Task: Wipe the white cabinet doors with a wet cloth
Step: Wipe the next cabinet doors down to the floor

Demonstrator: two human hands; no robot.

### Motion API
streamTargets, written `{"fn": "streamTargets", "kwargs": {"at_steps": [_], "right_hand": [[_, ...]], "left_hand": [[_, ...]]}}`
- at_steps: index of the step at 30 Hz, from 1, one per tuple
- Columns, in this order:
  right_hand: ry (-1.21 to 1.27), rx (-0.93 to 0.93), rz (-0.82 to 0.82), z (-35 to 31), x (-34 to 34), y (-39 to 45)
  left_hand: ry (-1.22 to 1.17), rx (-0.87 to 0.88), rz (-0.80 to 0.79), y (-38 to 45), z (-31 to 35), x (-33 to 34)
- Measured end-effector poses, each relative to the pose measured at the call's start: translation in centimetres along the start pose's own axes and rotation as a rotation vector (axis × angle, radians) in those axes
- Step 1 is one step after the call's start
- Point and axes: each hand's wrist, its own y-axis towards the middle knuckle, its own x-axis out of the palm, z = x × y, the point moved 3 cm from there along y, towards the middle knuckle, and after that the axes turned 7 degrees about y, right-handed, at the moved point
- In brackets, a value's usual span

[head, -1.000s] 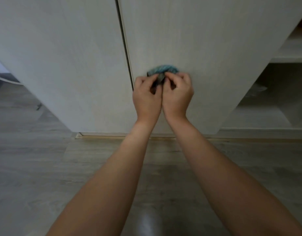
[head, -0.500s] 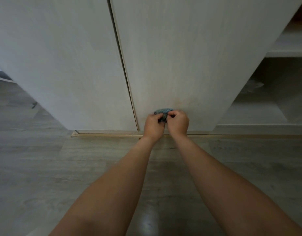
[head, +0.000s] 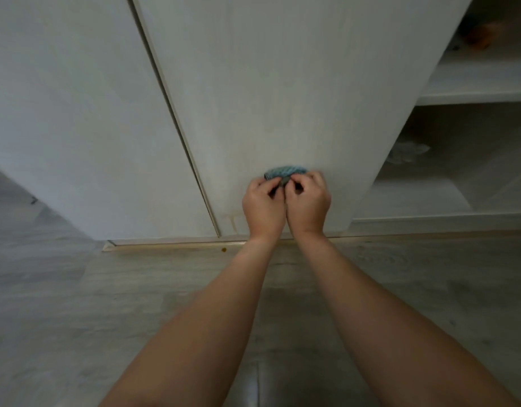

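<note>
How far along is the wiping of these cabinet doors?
Partly done, it seems. Both hands, left hand and right hand, press a bunched blue cloth low on the right door. A drip mark remains near that door's bottom edge. Nothing shows whether the left door has been wiped.

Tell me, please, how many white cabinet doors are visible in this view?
2: the left door left of the vertical seam, and the right door, where both hands press the blue cloth. Others may lie outside the frame.
</note>
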Motion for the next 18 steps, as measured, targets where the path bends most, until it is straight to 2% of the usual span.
{"fn": "streamTargets", "kwargs": {"at_steps": [3,4,5,6,10,12,14,15,18], "right_hand": [[-0.164,0.240,-0.351,5.0,0.5,-2.3],[-0.188,0.252,-0.439,5.4,0.4,-2.7],[-0.193,0.222,-0.450,5.3,0.2,-2.5],[-0.176,0.180,-0.392,4.4,-0.2,-1.9],[0.001,0.003,0.052,-0.5,-3.1,2.3],[0.036,-0.066,0.114,-1.1,-3.6,3.6],[0.009,-0.078,0.078,0.0,-3.6,3.1],[-0.015,-0.033,0.044,1.4,-3.5,2.4],[-0.152,0.225,-0.165,6.1,-3.4,0.1]], "left_hand": [[0.219,-0.033,-0.355,-2.1,-3.6,2.5],[0.240,-0.042,-0.392,-2.5,-3.7,2.7],[0.233,-0.043,-0.370,-2.5,-3.0,2.6],[0.213,-0.029,-0.303,-2.2,-1.9,2.3],[0.057,0.122,0.034,-0.4,4.5,1.0],[-0.020,0.173,0.116,0.1,5.6,1.0],[-0.020,0.184,0.070,0.0,4.5,2.1],[0.022,0.159,-0.002,-0.4,3.6,3.0],[0.186,0.103,-0.298,-2.4,0.2,5.8]]}}
